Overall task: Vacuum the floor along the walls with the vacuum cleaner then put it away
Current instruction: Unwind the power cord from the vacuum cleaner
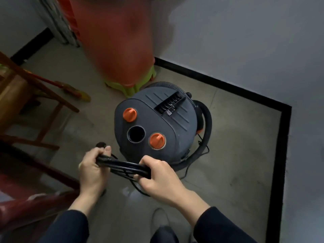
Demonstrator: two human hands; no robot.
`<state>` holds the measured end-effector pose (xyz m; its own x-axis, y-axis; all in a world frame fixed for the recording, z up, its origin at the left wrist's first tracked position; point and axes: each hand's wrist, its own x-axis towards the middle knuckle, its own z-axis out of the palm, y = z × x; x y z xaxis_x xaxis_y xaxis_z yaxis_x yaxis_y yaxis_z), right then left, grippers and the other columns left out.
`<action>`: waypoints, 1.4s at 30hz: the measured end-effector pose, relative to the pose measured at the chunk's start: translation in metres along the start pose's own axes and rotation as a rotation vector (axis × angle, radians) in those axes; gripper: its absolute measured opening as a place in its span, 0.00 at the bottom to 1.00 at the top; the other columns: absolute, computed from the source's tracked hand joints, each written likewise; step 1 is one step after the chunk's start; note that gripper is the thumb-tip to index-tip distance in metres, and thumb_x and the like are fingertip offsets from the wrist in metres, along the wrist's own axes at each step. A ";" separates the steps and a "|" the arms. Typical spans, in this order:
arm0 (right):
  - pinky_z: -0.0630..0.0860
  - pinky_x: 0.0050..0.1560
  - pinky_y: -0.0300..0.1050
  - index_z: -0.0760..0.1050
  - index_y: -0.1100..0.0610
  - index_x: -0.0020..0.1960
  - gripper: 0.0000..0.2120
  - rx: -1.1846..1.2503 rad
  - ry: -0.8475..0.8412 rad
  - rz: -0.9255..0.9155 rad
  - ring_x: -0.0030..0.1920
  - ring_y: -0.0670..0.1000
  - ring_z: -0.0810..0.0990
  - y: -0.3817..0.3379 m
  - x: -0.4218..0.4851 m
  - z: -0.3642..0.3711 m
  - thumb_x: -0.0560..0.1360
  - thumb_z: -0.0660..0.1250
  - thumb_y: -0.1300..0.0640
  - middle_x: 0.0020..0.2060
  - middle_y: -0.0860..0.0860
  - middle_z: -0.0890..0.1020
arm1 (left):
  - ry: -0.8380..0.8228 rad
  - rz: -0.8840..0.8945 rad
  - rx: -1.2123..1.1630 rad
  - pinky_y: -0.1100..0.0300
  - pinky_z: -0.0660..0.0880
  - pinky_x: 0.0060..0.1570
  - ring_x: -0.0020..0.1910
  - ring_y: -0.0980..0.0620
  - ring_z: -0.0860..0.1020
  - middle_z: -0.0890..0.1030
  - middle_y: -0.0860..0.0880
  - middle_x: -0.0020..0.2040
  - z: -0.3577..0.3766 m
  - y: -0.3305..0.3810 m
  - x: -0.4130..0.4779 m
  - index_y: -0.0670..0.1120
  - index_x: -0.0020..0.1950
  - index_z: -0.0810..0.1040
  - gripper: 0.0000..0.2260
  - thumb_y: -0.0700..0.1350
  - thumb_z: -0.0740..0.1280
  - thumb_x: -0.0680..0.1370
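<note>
1. Left hand (93,170): closed around one end of a bundle of black power cord (122,165), thumb on top, dark sleeve (70,227) at the wrist.
2. Right hand (157,174): closed around the other end of the same bundle, fingers curled over it; dark sleeve at the wrist.
3. Power cord: several strands gathered into a short flat coil stretched between the two hands; loose loops hang below it toward the floor (228,172).
4. Vacuum cleaner (157,123): dark grey canister, upright on the floor just beyond the hands, near the corner where two walls meet. Two orange knobs, one at (130,114) and one at (157,140), sit on its top with an open round port (136,134) between them. A black carry handle (170,105) lies across the top.
5. Hose (206,127): black, ribbed, wrapped around the far and right sides of the canister.
6. Stacked plastic stools (122,50): orange over a green one, blurred, on the floor just behind the vacuum cleaner.
7. Wooden furniture frame (26,95): at the left edge of the floor.
8. Broom (75,92): red and green, lying on the floor beside the wooden frame.
9. Black skirting (284,155): runs along the foot of the grey walls.
10. Shoe (160,218): pale, blurred, on the floor below the hands.
</note>
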<state>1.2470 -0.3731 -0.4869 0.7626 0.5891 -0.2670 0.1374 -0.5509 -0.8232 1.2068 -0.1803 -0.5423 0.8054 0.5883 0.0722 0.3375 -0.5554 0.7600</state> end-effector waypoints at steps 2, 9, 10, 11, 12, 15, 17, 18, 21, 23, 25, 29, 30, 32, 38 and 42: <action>0.62 0.35 0.48 0.62 0.49 0.42 0.11 -0.108 0.039 0.049 0.38 0.55 0.72 0.013 -0.017 -0.003 0.70 0.65 0.54 0.33 0.48 0.75 | -0.038 -0.018 0.009 0.52 0.70 0.37 0.28 0.44 0.70 0.71 0.47 0.26 0.000 0.002 -0.031 0.45 0.30 0.69 0.20 0.49 0.69 0.78; 0.63 0.29 0.45 0.65 0.50 0.42 0.08 -0.214 0.100 0.324 0.34 0.54 0.73 0.082 -0.087 -0.044 0.68 0.61 0.60 0.31 0.48 0.74 | -0.321 -0.096 -0.108 0.60 0.56 0.26 0.27 0.57 0.57 0.59 0.54 0.25 0.047 0.048 -0.105 0.46 0.27 0.61 0.24 0.54 0.69 0.74; 0.63 0.28 0.43 0.66 0.52 0.42 0.07 -0.221 0.127 0.379 0.34 0.53 0.73 0.094 -0.097 -0.051 0.69 0.62 0.61 0.31 0.49 0.74 | -0.352 -0.113 -0.131 0.60 0.56 0.27 0.27 0.57 0.57 0.58 0.54 0.25 0.057 0.057 -0.113 0.46 0.28 0.60 0.24 0.54 0.70 0.74; 0.62 0.27 0.41 0.66 0.52 0.41 0.06 -0.229 0.160 0.432 0.33 0.52 0.73 0.105 -0.107 -0.058 0.69 0.62 0.62 0.31 0.49 0.74 | -0.379 -0.137 -0.158 0.60 0.56 0.27 0.27 0.57 0.57 0.58 0.55 0.25 0.066 0.065 -0.120 0.46 0.28 0.60 0.24 0.53 0.70 0.74; 0.61 0.26 0.39 0.67 0.52 0.40 0.06 -0.234 0.200 0.481 0.32 0.51 0.73 0.116 -0.117 -0.066 0.70 0.62 0.62 0.31 0.48 0.74 | -0.405 -0.168 -0.191 0.59 0.56 0.27 0.28 0.57 0.58 0.59 0.55 0.26 0.075 0.072 -0.126 0.46 0.28 0.61 0.24 0.52 0.70 0.75; 0.61 0.28 0.40 0.68 0.51 0.39 0.07 -0.311 0.280 0.595 0.31 0.48 0.71 0.145 -0.142 -0.091 0.71 0.64 0.60 0.29 0.45 0.72 | -0.490 -0.297 -0.309 0.60 0.61 0.30 0.30 0.53 0.65 0.65 0.51 0.28 0.100 0.085 -0.142 0.41 0.29 0.66 0.22 0.47 0.70 0.77; 0.63 0.32 0.45 0.70 0.50 0.39 0.06 -0.366 0.317 0.658 0.32 0.51 0.72 0.159 -0.155 -0.108 0.73 0.63 0.59 0.29 0.44 0.72 | -0.564 -0.305 -0.325 0.59 0.60 0.30 0.29 0.53 0.64 0.64 0.50 0.27 0.114 0.098 -0.150 0.39 0.30 0.67 0.21 0.47 0.70 0.77; 0.65 0.32 0.46 0.71 0.51 0.38 0.07 -0.321 0.369 0.680 0.33 0.52 0.74 0.164 -0.159 -0.116 0.74 0.63 0.60 0.28 0.45 0.74 | -0.607 -0.289 -0.327 0.60 0.58 0.29 0.28 0.54 0.62 0.63 0.51 0.27 0.121 0.107 -0.153 0.41 0.30 0.68 0.20 0.46 0.70 0.77; 0.71 0.32 0.47 0.77 0.53 0.37 0.10 -0.069 0.583 0.634 0.32 0.51 0.78 0.174 -0.161 -0.142 0.74 0.66 0.64 0.28 0.48 0.79 | -0.759 -0.300 -0.350 0.63 0.61 0.30 0.28 0.55 0.63 0.65 0.53 0.27 0.140 0.141 -0.151 0.43 0.32 0.73 0.14 0.43 0.71 0.76; 0.72 0.35 0.47 0.78 0.53 0.36 0.10 0.006 0.686 0.521 0.31 0.47 0.76 0.175 -0.157 -0.162 0.74 0.67 0.64 0.25 0.46 0.78 | -0.886 -0.310 -0.379 0.60 0.67 0.35 0.31 0.55 0.68 0.70 0.54 0.29 0.148 0.164 -0.141 0.47 0.37 0.78 0.05 0.45 0.71 0.72; 0.66 0.30 0.39 0.71 0.51 0.31 0.17 0.004 0.762 0.380 0.27 0.45 0.68 0.174 -0.150 -0.180 0.78 0.66 0.58 0.24 0.45 0.73 | -1.074 -0.325 -0.436 0.60 0.72 0.38 0.35 0.55 0.75 0.77 0.54 0.34 0.149 0.185 -0.122 0.51 0.41 0.79 0.08 0.39 0.68 0.66; 0.63 0.30 0.34 0.63 0.47 0.30 0.21 -0.070 0.724 0.221 0.28 0.43 0.68 0.174 -0.139 -0.194 0.79 0.66 0.57 0.26 0.40 0.72 | -0.992 -0.140 -0.271 0.61 0.76 0.49 0.55 0.56 0.77 0.77 0.48 0.60 0.155 0.201 -0.063 0.51 0.58 0.77 0.26 0.34 0.63 0.62; 0.64 0.30 0.32 0.63 0.47 0.30 0.21 -0.078 0.701 0.213 0.29 0.41 0.70 0.176 -0.136 -0.193 0.78 0.67 0.59 0.27 0.38 0.73 | -0.853 -0.036 -0.119 0.55 0.73 0.60 0.63 0.52 0.71 0.73 0.47 0.65 0.159 0.202 -0.044 0.52 0.62 0.75 0.27 0.35 0.65 0.64; 0.66 0.35 0.29 0.66 0.49 0.31 0.20 -0.110 0.636 0.227 0.32 0.37 0.74 0.181 -0.129 -0.188 0.76 0.68 0.64 0.29 0.34 0.76 | -0.523 0.082 0.169 0.49 0.60 0.70 0.71 0.45 0.59 0.66 0.45 0.70 0.167 0.199 -0.007 0.48 0.69 0.71 0.28 0.37 0.67 0.70; 0.63 0.37 0.45 0.70 0.55 0.34 0.13 -0.240 0.524 0.288 0.37 0.57 0.76 0.182 -0.093 -0.179 0.76 0.66 0.60 0.31 0.48 0.78 | -0.403 0.035 0.728 0.46 0.47 0.75 0.76 0.39 0.54 0.58 0.38 0.77 0.186 0.160 0.083 0.39 0.78 0.52 0.38 0.47 0.70 0.75; 0.61 0.35 0.47 0.66 0.51 0.35 0.15 -0.284 0.519 0.363 0.33 0.54 0.66 0.184 -0.070 -0.177 0.79 0.64 0.55 0.27 0.46 0.70 | -0.259 0.078 0.703 0.45 0.58 0.70 0.68 0.37 0.64 0.69 0.37 0.68 0.201 0.137 0.085 0.41 0.73 0.63 0.31 0.37 0.70 0.72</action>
<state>1.3311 -0.6207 -0.5308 0.9856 0.0189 -0.1682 -0.0771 -0.8346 -0.5454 1.4191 -0.3250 -0.5615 0.8993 0.4230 -0.1114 0.4364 -0.8853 0.1609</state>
